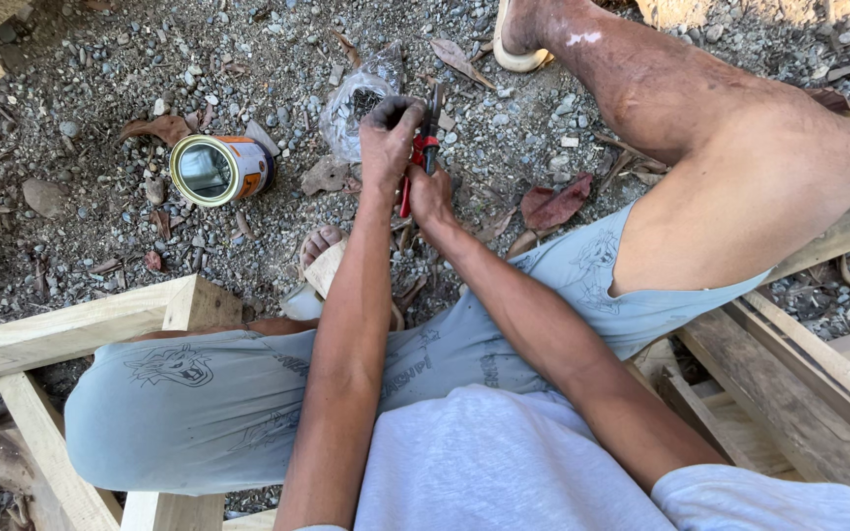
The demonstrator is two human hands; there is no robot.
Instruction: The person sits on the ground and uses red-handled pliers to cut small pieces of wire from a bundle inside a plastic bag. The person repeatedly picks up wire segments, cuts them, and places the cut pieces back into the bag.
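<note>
From the head view, the left hand [389,133] was curled shut over the top of red-handled pliers [423,147], while the right hand [429,194] clamped the handles, both above the gravel ground [100,88]. An open tin can [220,168] lay well apart, toward the ground's left edge. The step looked like gripping something small with the pliers; what the jaws held was hidden. A steady squeeze seemed needed.

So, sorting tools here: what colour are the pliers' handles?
Red, on the pliers; head view shows it best.
</note>
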